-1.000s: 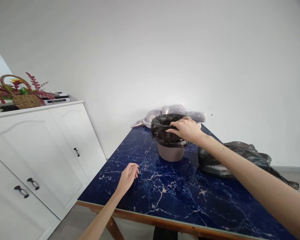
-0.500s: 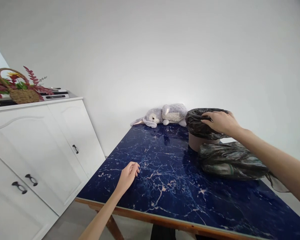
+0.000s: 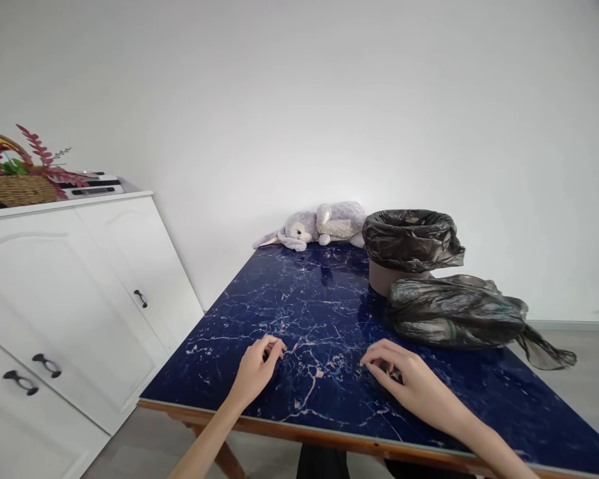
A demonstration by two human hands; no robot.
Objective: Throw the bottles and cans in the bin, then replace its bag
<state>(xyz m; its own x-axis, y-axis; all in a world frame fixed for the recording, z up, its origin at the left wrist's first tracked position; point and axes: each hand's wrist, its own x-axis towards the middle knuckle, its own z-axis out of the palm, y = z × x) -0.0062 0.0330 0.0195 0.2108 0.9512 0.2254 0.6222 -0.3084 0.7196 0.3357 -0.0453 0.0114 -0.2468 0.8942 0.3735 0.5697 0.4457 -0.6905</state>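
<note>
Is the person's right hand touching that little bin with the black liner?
Apart. The head view shows the right hand resting on the blue table, with bare tabletop between it and the bin.

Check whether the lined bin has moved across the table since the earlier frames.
Yes. The lined bin went from mid-table toward the right edge, now behind the full black bag; the right hand has let go.

A home room — white cupboards (image 3: 74, 293) topped with a flower basket (image 3: 17, 179), a soft toy (image 3: 312, 227) on the marbled blue surface (image 3: 299, 319).
</note>
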